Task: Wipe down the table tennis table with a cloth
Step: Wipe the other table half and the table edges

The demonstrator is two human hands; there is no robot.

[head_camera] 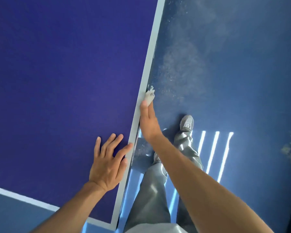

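Note:
The dark blue table tennis table [60, 84] fills the left of the view, with a pale stripe along its right edge. My right hand [149, 123] is against the side of that edge and grips a small whitish cloth [149, 96], which sticks out past my thumb and presses on the table's edge. Most of the cloth is hidden under my fingers. My left hand [107, 163] rests flat on the tabletop near the edge, fingers spread, holding nothing.
To the right lies a blue floor [233, 73] with dusty pale smears and bright light stripes [215, 152]. My legs in grey trousers [158, 195] and a grey shoe [186, 122] stand close beside the table. The table's near corner [113, 224] is at the bottom.

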